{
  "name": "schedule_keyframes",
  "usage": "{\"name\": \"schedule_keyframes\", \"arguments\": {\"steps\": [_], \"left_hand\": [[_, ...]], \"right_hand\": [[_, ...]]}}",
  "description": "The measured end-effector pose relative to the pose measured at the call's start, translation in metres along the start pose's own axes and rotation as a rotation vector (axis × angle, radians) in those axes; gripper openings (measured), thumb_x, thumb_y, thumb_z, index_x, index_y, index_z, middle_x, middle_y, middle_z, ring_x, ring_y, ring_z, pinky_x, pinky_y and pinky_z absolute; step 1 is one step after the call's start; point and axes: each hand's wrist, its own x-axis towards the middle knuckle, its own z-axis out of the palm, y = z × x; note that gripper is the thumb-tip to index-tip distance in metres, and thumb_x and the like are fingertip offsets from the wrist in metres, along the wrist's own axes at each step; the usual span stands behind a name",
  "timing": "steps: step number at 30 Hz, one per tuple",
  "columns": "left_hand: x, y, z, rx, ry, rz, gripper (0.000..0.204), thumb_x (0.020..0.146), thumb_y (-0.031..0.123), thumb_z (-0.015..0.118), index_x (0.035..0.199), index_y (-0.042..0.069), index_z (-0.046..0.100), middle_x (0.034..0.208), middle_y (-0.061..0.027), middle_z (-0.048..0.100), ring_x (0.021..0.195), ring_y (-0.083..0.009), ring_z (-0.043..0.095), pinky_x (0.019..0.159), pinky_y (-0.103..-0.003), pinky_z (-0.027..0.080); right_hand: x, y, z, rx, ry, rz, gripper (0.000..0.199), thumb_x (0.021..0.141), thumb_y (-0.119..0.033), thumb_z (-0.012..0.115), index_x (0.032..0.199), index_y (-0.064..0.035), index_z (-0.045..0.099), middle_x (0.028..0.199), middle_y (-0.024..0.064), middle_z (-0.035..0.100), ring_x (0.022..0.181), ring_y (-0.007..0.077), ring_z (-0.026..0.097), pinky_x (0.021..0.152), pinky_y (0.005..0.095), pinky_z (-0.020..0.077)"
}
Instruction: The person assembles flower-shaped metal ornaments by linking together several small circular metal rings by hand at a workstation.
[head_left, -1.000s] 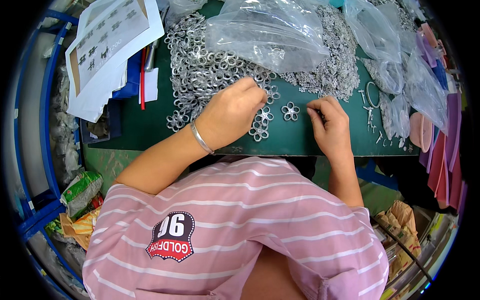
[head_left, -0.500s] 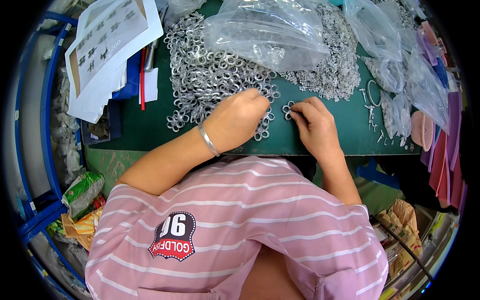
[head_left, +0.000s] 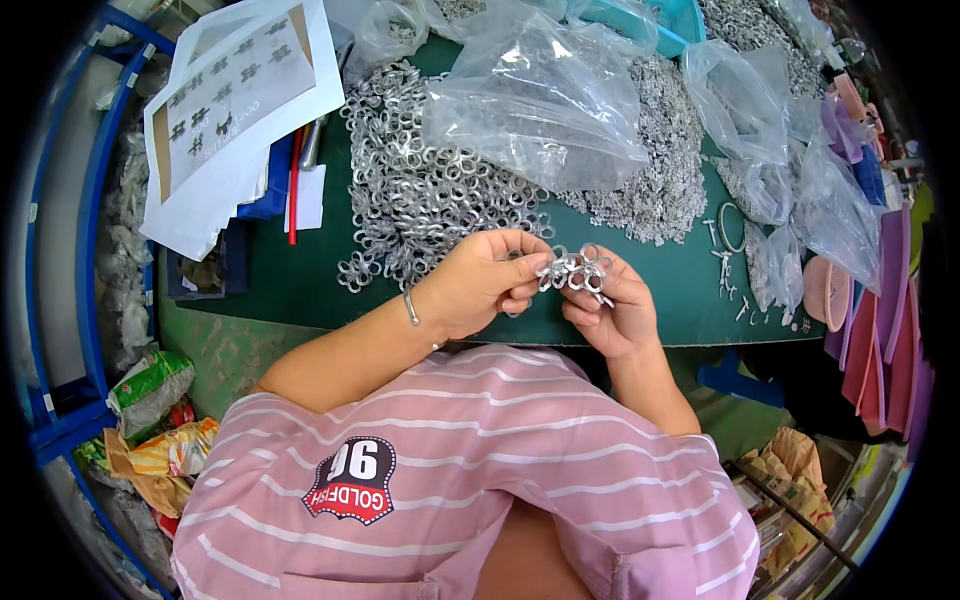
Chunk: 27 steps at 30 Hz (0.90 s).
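Both hands are close together above the front part of the green table (head_left: 700,315). My left hand (head_left: 475,290) pinches a cluster of silvery metal ring pieces (head_left: 556,272) between thumb and fingers. Against it, my right hand (head_left: 622,312) has its fingers curled round more flower-shaped metal ring pieces (head_left: 590,268). The two clusters meet between the fingertips; I cannot tell which pieces belong to which hand. Just beyond my left hand spreads a large pile of the same ring pieces (head_left: 420,180).
A clear plastic bag (head_left: 535,110) lies between the ring pile and a heap of smaller metal parts (head_left: 668,150). At left are printed sheets (head_left: 235,90) and a red stick (head_left: 295,185). A metal hoop (head_left: 732,228) lies at right, near more bags (head_left: 840,210).
My hands have come together. My left hand left the pile's edge, and my right hand, earlier holding one flower-shaped piece at the table, now has several. The whole view has shifted slightly.
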Motion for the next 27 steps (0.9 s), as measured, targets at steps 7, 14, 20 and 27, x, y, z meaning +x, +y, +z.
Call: {"name": "schedule_keyframes", "arguments": {"steps": [7, 14, 20, 27], "left_hand": [[-0.007, -0.011, -0.007, -0.243, -0.03, -0.04, 0.013, 0.088, 0.012, 0.055, 0.094, 0.001, 0.054, 0.08, -0.0024, 0.052, 0.058, -0.0049, 0.039, 0.048, -0.018, 0.033], [-0.009, -0.01, -0.006, -0.25, 0.017, -0.029, 0.014, 0.089, 0.014, 0.053, 0.095, 0.001, 0.053, 0.082, -0.0039, 0.053, 0.063, -0.0059, 0.042, 0.05, -0.018, 0.033], [-0.008, -0.013, -0.011, -0.244, 0.008, -0.042, 0.014, 0.089, 0.012, 0.053, 0.098, 0.001, 0.052, 0.084, -0.005, 0.053, 0.065, -0.0067, 0.044, 0.051, -0.018, 0.034], [-0.008, -0.015, -0.016, -0.306, -0.052, -0.058, 0.014, 0.088, 0.011, 0.052, 0.099, 0.002, 0.052, 0.086, -0.005, 0.053, 0.066, -0.0064, 0.044, 0.05, -0.018, 0.035]], "right_hand": [[0.004, 0.009, 0.002, 0.056, -0.005, 0.044, 0.02, 0.085, -0.009, 0.054, 0.101, 0.0015, 0.05, 0.083, 0.0093, 0.054, 0.059, 0.0122, 0.046, 0.047, 0.0234, 0.0371], [0.005, 0.011, 0.001, 0.068, 0.009, 0.046, 0.02, 0.085, -0.009, 0.053, 0.102, 0.0003, 0.052, 0.087, 0.0104, 0.057, 0.059, 0.0121, 0.047, 0.047, 0.023, 0.0372], [0.006, 0.013, 0.001, 0.083, -0.009, 0.046, 0.019, 0.085, -0.009, 0.053, 0.102, -0.0003, 0.052, 0.089, 0.0117, 0.057, 0.059, 0.0116, 0.047, 0.047, 0.023, 0.0376], [0.006, 0.013, 0.003, 0.116, -0.001, 0.034, 0.017, 0.086, -0.008, 0.051, 0.101, -0.0003, 0.052, 0.091, 0.0132, 0.057, 0.059, 0.0113, 0.046, 0.048, 0.0227, 0.0382]]}}
